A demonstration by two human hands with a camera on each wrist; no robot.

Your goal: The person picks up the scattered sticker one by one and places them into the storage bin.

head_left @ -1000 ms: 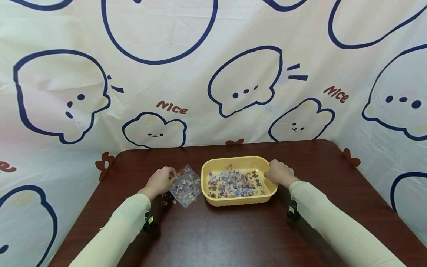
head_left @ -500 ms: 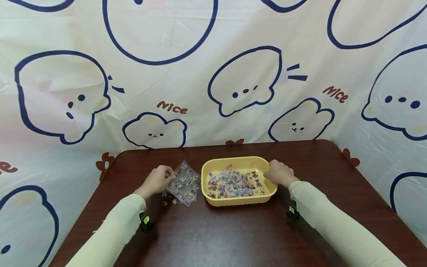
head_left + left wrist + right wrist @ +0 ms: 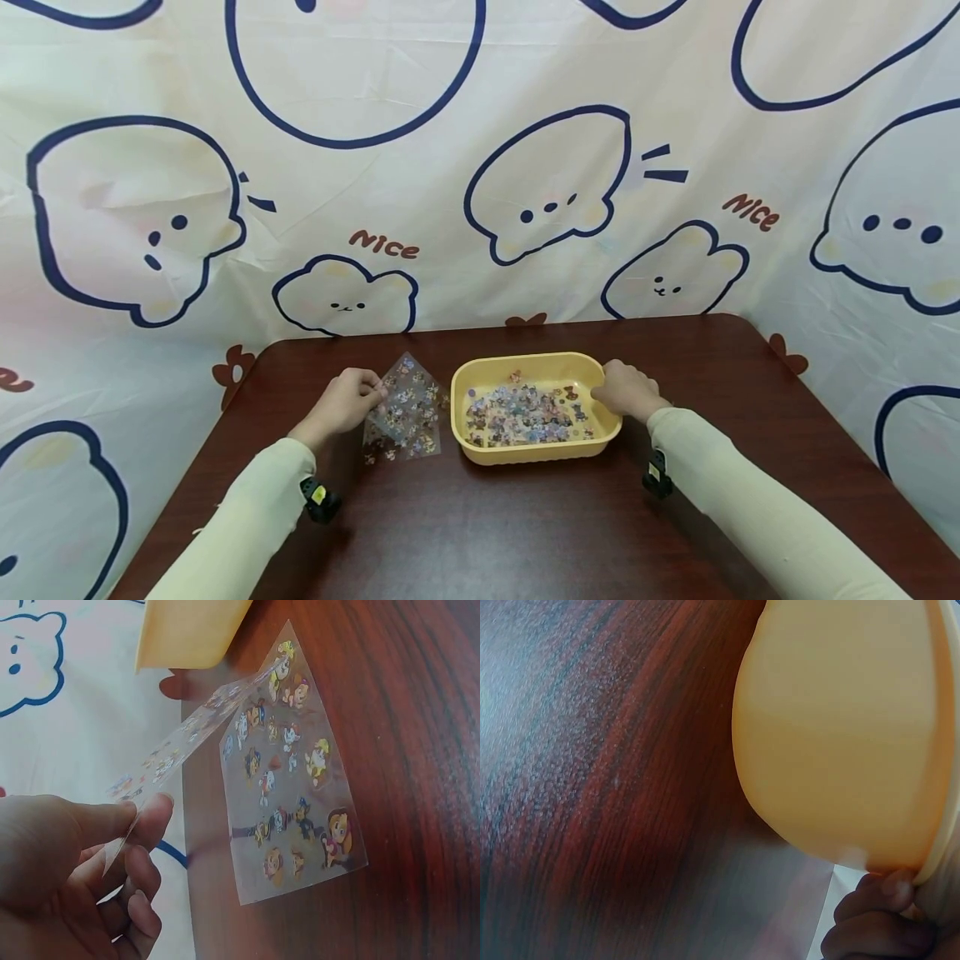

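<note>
In the left wrist view, my left hand (image 3: 90, 855) pinches the corner of a clear sticker sheet (image 3: 176, 746) between thumb and forefinger. That sheet is tilted up above a second clear sticker sheet (image 3: 296, 802), printed with small cartoon dogs and figures, on the table. The head view has the two sheets overlapping, just left of a yellow plastic basin (image 3: 528, 456). My right hand (image 3: 628, 390) grips the basin's right rim, its fingers curled under the edge in the right wrist view. Inside the basin lies a heap of small colourful stickers (image 3: 525, 414).
The basin and sheets are toward the far side of a dark red-brown wooden table (image 3: 510, 533). A cream cloth (image 3: 435, 192) with cartoon outlines hangs behind the table and along its sides.
My left hand has drawn back a little leftward and away, tilting the held sheet and uncovering more of the lower one. The right hand and basin have stayed put.
</note>
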